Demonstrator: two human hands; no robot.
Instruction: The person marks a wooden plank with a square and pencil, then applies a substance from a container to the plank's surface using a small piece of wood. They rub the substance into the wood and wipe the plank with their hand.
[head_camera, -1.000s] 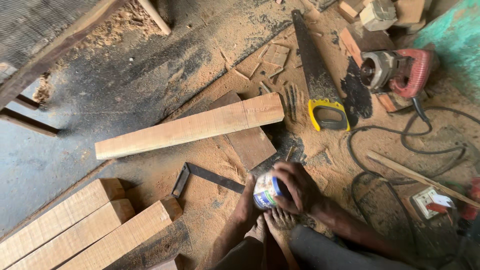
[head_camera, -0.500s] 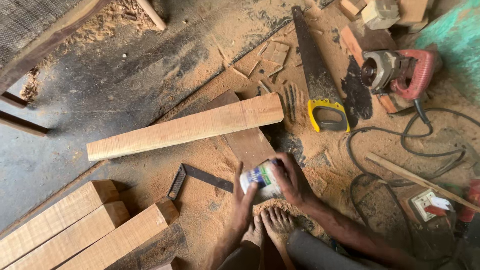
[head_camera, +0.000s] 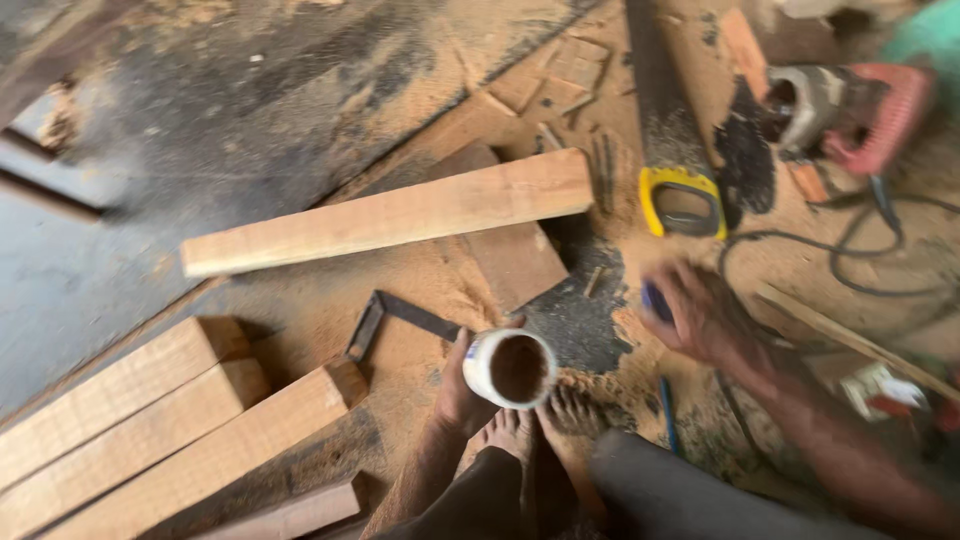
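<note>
Head view, left grip: my left hand (head_camera: 455, 385) is wrapped round an open white tin (head_camera: 510, 368), its mouth facing up, dark inside.
Head view, right grip: my right hand (head_camera: 700, 315) is blurred, curled on a small blue lid (head_camera: 655, 300), mostly hidden.
Beyond the tin: a long plank (head_camera: 390, 215) on the sawdust floor (head_camera: 300, 100).
Past the right grip: yellow-handled saw (head_camera: 680, 195), its tip cut off.
Left of the tin: metal square (head_camera: 395, 318).

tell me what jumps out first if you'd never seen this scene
The open white tub, dark inside, sits low at centre in the left hand, while the blurred right hand holds something small and blue just to its right. Above them a long pale plank lies slanting across the sawdust floor, and a yellow-handled handsaw lies at the upper right.
</note>
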